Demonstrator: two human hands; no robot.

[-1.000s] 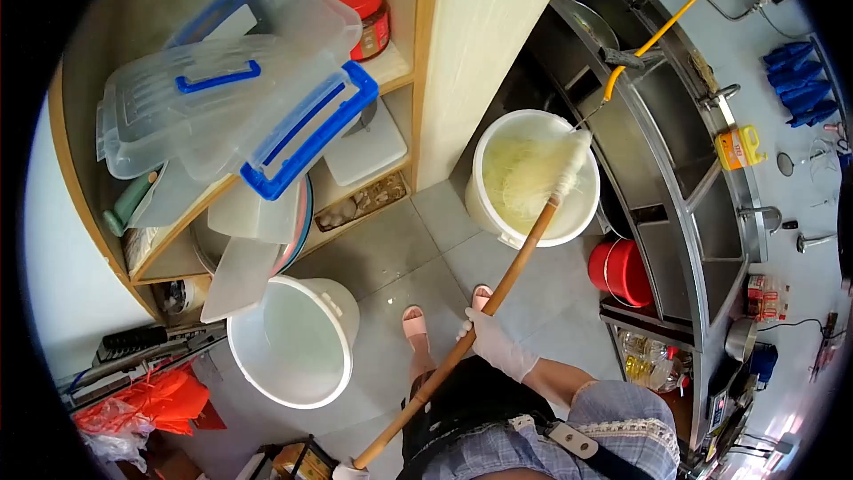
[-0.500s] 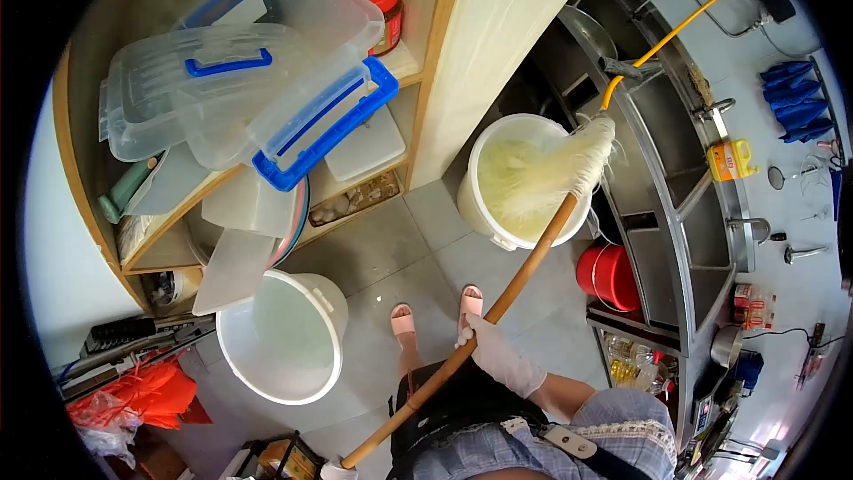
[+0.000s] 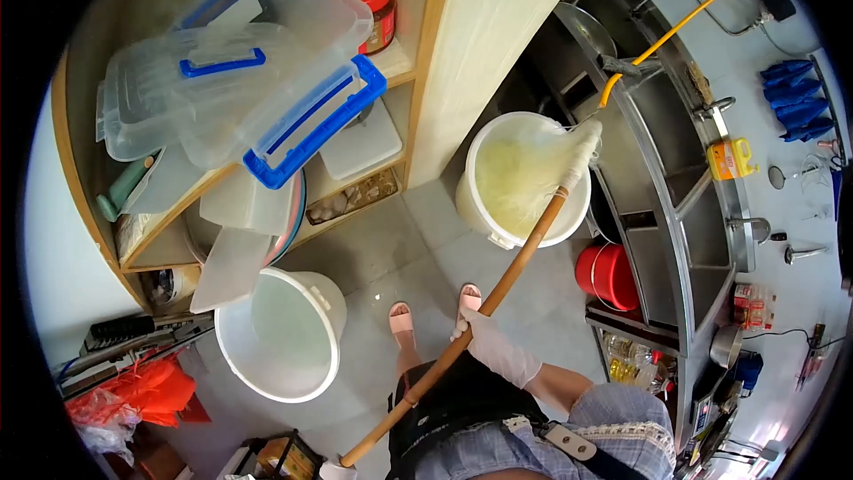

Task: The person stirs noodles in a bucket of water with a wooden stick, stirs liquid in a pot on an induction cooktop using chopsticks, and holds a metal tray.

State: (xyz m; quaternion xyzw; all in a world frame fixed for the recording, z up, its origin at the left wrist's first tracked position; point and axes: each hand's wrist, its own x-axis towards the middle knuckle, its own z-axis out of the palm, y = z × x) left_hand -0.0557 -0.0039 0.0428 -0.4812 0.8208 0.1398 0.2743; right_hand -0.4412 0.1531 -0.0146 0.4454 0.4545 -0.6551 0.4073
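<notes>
A long wooden-handled mop (image 3: 514, 268) slants across the view, its wet white strands in and over the rim of a white bucket (image 3: 469, 213) of yellowish water. In its white glove, my right hand (image 3: 493, 345) is closed around the middle of the handle. My left hand (image 3: 338, 470), also gloved and partly cut off by the bottom edge, is closed at the handle's lower end. A second white bucket (image 3: 333, 338) with pale cloudy water stands on the floor to the left.
Wooden shelves (image 3: 426, 71) on the left hold clear plastic boxes (image 3: 222, 93). Steel sinks (image 3: 653, 231) line the right side, with a red bucket (image 3: 607, 277) beside them. A yellow hose (image 3: 680, 28) reaches from the wall towards the mop bucket.
The mop head has shifted slightly left and down into the bucket, its strands less spread. My right hand has moved slightly with the handle; both hands keep their hold.
</notes>
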